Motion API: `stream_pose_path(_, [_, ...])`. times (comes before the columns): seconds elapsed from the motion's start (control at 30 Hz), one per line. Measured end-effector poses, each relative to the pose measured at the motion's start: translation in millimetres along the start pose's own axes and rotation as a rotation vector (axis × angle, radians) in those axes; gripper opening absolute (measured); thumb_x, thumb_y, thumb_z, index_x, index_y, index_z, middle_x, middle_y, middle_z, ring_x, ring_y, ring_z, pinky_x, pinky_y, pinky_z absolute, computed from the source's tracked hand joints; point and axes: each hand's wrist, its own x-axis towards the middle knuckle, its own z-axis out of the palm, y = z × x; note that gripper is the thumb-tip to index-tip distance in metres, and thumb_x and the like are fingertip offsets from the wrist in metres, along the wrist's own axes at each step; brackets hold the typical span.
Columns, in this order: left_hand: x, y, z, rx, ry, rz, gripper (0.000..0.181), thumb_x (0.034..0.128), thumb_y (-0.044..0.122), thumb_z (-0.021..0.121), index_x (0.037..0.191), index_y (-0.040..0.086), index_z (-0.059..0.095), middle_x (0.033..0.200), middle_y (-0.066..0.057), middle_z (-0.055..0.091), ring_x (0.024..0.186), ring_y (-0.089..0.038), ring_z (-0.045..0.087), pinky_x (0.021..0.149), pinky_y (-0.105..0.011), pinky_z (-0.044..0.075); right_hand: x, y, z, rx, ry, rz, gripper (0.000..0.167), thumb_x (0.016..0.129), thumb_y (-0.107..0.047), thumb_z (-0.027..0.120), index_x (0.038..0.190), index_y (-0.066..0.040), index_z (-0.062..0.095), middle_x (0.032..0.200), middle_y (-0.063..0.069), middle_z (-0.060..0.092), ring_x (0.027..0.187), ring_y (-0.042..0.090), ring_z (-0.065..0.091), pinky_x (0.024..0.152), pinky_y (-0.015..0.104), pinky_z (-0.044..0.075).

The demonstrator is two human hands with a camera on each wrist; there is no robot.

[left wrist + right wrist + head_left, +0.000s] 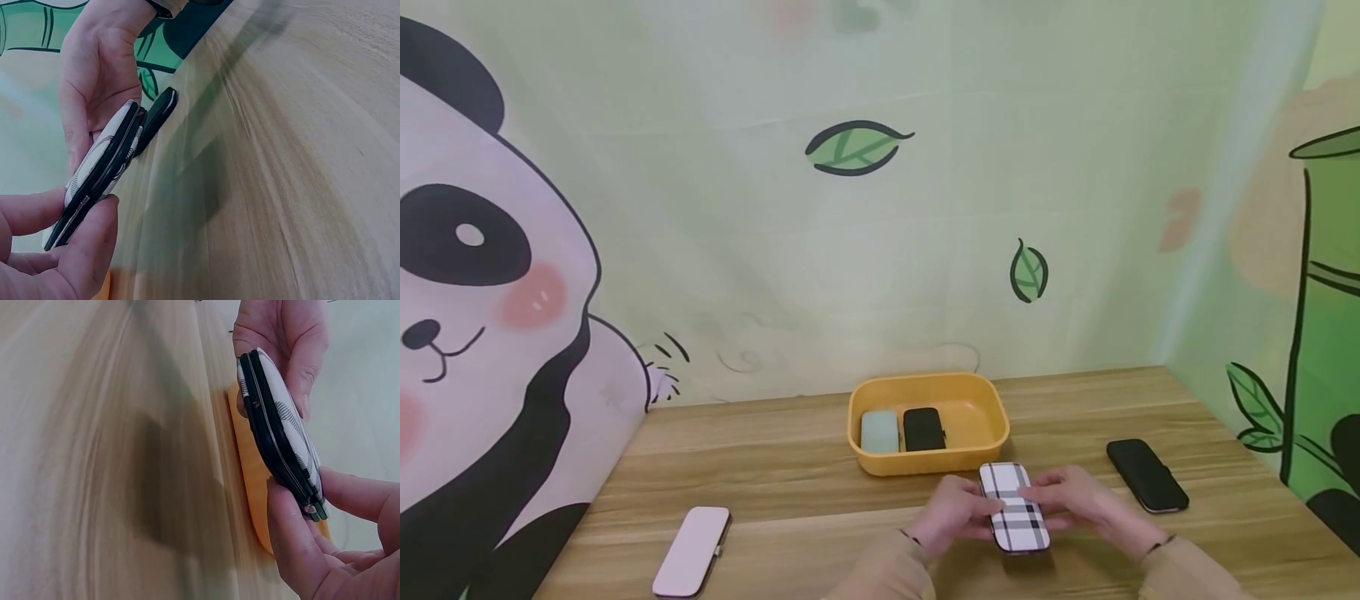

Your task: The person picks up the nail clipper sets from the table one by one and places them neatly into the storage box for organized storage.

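Both hands grip one object: the left hand (951, 512) and the right hand (1078, 500) each pinch a plaid case (1019, 527), with digits against its upper and lower faces. The gap in each grip is no wider than the thickness of the case. The case is white with grey and black bands; it is held at its two long sides, raised above the wooden table (790, 537), its shadow falling on the surface below. The wrist views show its dark edge and the seam along it; a small metal pull (309, 509) lies near the right hand's digits.

Just beyond the case stands a yellow bin (925, 464). Inside, in its left and middle part, a pale blue case (880, 432) and a small black case (922, 429) rest side by side. To the right of the hands, a larger black case (1146, 475) lies on the table; to the left, well apart, lies a pink case (691, 550). Behind, a pale green backdrop (737, 208) bears a panda drawing (467, 167) and leaves.
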Motion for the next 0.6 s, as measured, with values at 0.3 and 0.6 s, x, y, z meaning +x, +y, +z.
stream_pose_path(0.3, [0.8,5.1,-10.9,-0.016,-0.005,0.028,0.013,0.0806,-0.002,0.063,0.091,-0.01,0.062,0.074,-0.01,0.063,0.062,-0.016,0.059,0.058,-0.03,0.052,7.6,-7,6,-0.014,0.012,-0.008,0.047,0.085,-0.014,0.063,0.111,0.021,0.046,0.085,0.012,0.062,0.078,0.022,0.06,0.068,0.036,0.051])
stream_pose_path(0.6, [0.1,15.3,-20.4,-0.035,-0.015,0.021,0.015,0.0819,-0.001,0.061,0.094,-0.011,0.061,0.077,-0.011,0.063,0.067,-0.017,0.059,0.061,-0.03,0.051,11.1,-19,12,-0.017,0.035,0.007,0.047,0.085,-0.014,0.063,0.113,0.019,0.046,0.087,0.014,0.062,0.079,0.023,0.061,0.069,0.036,0.051])
